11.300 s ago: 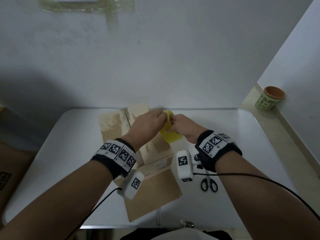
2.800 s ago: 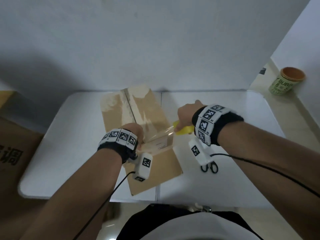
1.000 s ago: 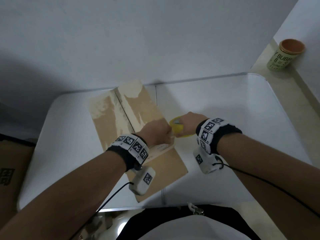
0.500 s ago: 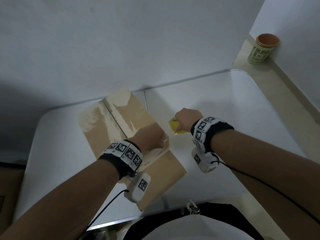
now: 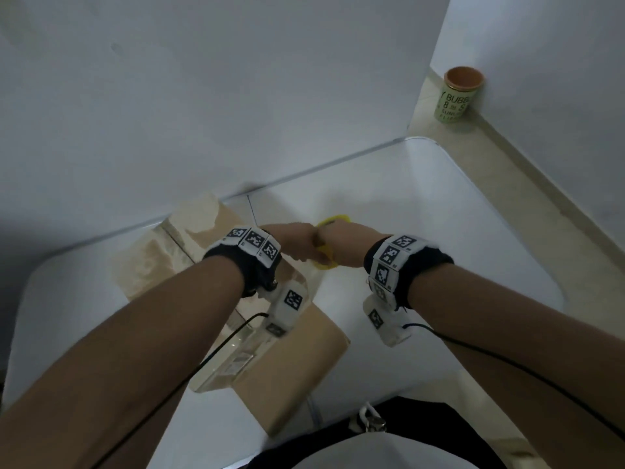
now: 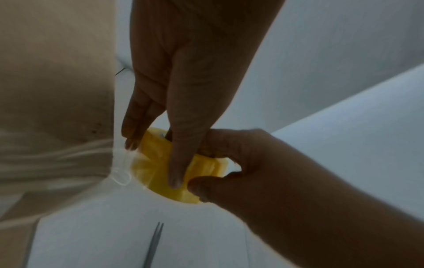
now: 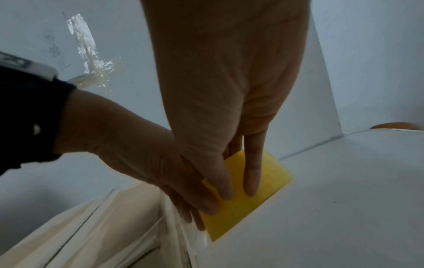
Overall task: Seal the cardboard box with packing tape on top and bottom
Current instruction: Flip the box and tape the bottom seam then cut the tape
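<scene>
The flattened cardboard box [image 5: 216,282] lay on the left half of the white table [image 5: 456,231], running from the far wall towards the near edge, with a glossy strip of clear tape [image 5: 236,360] crossing it near the person's left forearm. Just right of the box's right edge, both hands met on the yellow tape roll [image 5: 326,255], which stood over the table beside the box. The left hand [image 5: 297,240] reached across from the box side, its thumb laid over the roll's outer face and its fingers [image 6: 132,127] down the box-facing side, so it was grasping the roll. The right hand [image 5: 341,240] came from the right, thumb and curled fingers pinching the same roll at its near rim. A crumpled bit of clear tape bridged the roll and the box edge. Far right, on the floor by the wall, stood a green cup [image 5: 456,96] with an orange rim.
</scene>
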{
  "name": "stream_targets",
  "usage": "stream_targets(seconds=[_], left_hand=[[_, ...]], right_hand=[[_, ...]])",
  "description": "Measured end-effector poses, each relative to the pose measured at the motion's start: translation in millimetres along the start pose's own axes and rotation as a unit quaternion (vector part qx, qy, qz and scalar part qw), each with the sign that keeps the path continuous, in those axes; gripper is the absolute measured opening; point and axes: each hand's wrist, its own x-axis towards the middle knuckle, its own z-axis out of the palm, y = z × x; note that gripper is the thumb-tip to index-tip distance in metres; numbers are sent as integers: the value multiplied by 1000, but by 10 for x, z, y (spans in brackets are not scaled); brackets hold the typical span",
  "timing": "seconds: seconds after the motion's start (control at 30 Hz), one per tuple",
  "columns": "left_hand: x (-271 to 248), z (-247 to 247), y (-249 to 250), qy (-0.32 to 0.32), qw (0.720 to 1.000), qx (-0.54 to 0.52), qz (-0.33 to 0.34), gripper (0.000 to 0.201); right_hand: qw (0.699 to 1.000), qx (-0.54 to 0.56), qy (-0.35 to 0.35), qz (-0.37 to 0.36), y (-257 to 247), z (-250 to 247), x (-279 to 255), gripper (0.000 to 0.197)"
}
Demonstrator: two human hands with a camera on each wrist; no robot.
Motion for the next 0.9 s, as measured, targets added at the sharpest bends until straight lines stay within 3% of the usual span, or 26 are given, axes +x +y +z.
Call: stream_targets(seconds=[0.07, 0.13, 0.17, 0.23, 0.3, 0.4, 0.5, 0.57, 0.67, 0.8, 0.9], left_hand=[[40, 0, -75, -15, 997, -81, 12, 40], [36, -16, -132, -9, 983, -180, 32, 38], [31, -26, -153, 0, 977, -208, 34, 39], [60, -23, -161, 10, 974, -223, 28, 38], [82, 7, -157, -1, 975, -219, 21, 34], [99, 34, -159, -3, 976, -217, 31, 29], [109, 47, -159, -14, 958, -285, 35, 18], [119, 67, -168, -12, 951, -307, 37, 23], [129, 87, -181, 8, 944, -329, 34, 36], [121, 77, -182, 7, 929, -368, 38, 21], [132, 94, -216, 6, 918, -394, 34, 19]], right_hand=[[998, 44, 32, -6, 116, 76, -15, 28], [987, 117, 111, 12, 260, 224, -46, 36], [970, 171, 171, 29, 312, 322, -63, 40], [907, 288, 301, 67, 369, 492, -114, 41], [852, 352, 370, 116, 415, 594, -160, 36], [791, 428, 356, 254, 635, 851, -214, 29], [747, 463, 251, 405, 878, 1258, -331, 25], [753, 441, 170, 458, 894, 1479, -410, 27], [796, 388, 96, 455, 763, 1644, -385, 31], [851, 315, 41, 418, 587, 1797, -268, 37], [873, 270, 52, 403, 507, 1901, -259, 32]])
